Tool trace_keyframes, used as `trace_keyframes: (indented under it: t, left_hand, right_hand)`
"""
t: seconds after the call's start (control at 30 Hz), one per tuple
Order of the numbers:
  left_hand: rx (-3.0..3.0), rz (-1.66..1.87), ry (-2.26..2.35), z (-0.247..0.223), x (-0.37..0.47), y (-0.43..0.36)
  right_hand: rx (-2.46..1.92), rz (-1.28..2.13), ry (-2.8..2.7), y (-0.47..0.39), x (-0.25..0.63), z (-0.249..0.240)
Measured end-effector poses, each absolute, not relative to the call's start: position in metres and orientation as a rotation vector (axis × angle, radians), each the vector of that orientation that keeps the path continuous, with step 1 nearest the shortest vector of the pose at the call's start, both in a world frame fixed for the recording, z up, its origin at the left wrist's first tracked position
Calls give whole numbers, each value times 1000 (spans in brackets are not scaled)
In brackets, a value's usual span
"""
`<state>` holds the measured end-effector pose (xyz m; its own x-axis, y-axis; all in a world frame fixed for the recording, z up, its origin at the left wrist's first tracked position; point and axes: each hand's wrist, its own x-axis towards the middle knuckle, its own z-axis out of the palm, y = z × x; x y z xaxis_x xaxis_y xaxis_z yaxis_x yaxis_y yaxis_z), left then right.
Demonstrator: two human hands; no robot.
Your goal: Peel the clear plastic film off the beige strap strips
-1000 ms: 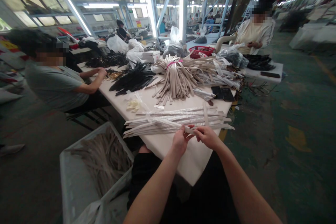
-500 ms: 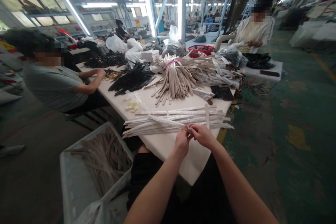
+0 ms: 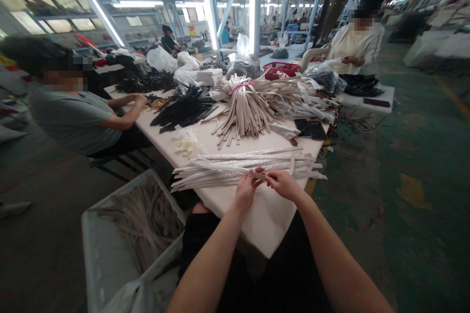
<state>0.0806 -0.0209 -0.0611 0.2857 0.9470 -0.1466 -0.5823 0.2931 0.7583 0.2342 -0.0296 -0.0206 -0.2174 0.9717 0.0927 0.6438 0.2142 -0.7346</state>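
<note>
A pale strip (image 3: 260,175) is held between my two hands over the near part of the white table (image 3: 273,220). My left hand (image 3: 246,189) pinches it, and a whitish wrapped length runs from there to the left. The fingertips of my right hand (image 3: 282,185) are closed on the strip's right end. Just beyond my hands lies a layer of long pale strips (image 3: 216,171) in shiny wrapping. Farther back stands a beige strip bundle (image 3: 242,112) tied with a pink band.
A grey bin (image 3: 91,254) of beige strips is at lower left. Black strips (image 3: 183,107), two dark phones (image 3: 310,128) and a red basket (image 3: 281,69) are on the tables. One person (image 3: 73,112) sits left; another (image 3: 356,44) is at back right.
My hands have moved apart slightly, the left one going left, and a short stretch of beige strip now shows between them.
</note>
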Motion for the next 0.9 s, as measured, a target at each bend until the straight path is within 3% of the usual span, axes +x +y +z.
trace_keyframes:
  t: [0.5, 0.9]
  left_hand:
    - [661, 1040, 628, -72, 79, -9]
    - [554, 1172, 548, -64, 82, -10]
  right_hand:
    - [-1493, 643, -1924, -21, 238, -36]
    - [-1422, 841, -1901, -29, 225, -26]
